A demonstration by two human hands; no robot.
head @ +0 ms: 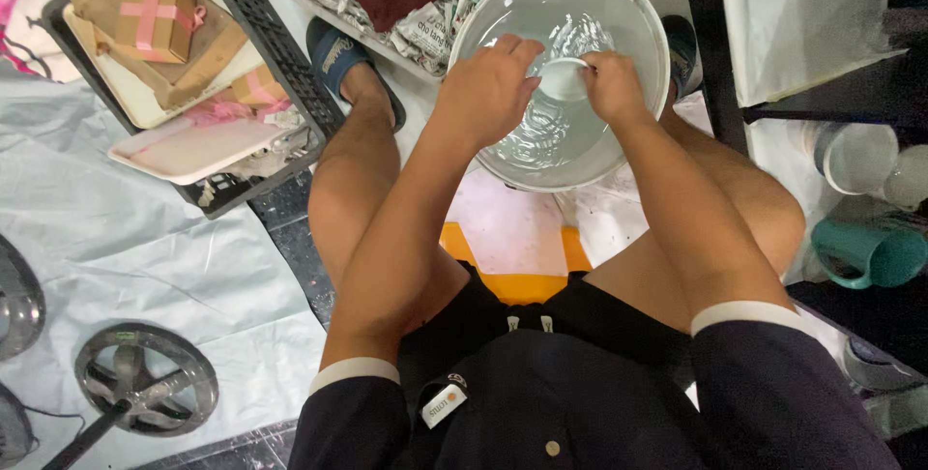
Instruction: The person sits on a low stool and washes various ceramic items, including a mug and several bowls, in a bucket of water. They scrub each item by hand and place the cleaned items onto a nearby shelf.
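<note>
My hands, left [488, 91] and right [611, 86], both closed on small white cup [564, 79], its lower part hidden; clear basin [633, 20] holds rippled water.

gift box: small brown cardboard box [155, 17] with a pink ribbon crossed over its top, at upper left, lying on flat brown cardboard in a black crate [280, 49].
label: small white rectangular tag [444, 404] with an orange spot, on the dark shirt, bottom centre.

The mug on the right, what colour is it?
Teal green mug, seen in the head view, the only one.
</note>
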